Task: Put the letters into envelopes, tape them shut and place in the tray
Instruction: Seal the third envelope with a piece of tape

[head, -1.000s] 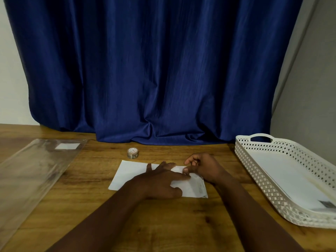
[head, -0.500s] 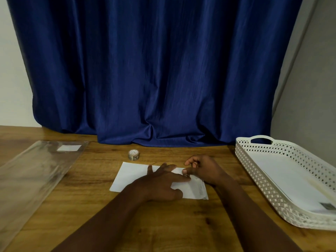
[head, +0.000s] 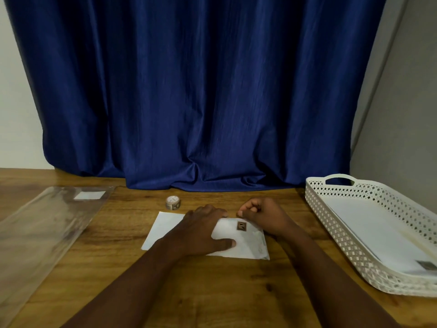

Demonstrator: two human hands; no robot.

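Note:
A white envelope (head: 248,242) lies flat on the wooden table (head: 212,292), with a small brown piece of tape (head: 241,226) stuck near its far edge. My left hand (head: 198,233) rests on the envelope's middle, its thumb pressing the paper. My right hand (head: 262,215) sits at the envelope's far right corner with its fingers curled, and I see nothing in it. A small roll of patterned tape (head: 173,202) stands just beyond the envelope. The white perforated tray (head: 331,233) at the right holds flat white envelopes (head: 369,226), one showing a brown tape piece (head: 426,265).
A large clear plastic sleeve (head: 42,228) with a white label lies on the left of the table. A dark blue curtain (head: 201,91) hangs down to the table's far edge. A grey wall stands behind the tray.
My left index finger has drawn back from the spot near my right fingertips, uncovering the brown tape piece on the envelope. My right hand's fingers have curled in. The view has tilted slightly.

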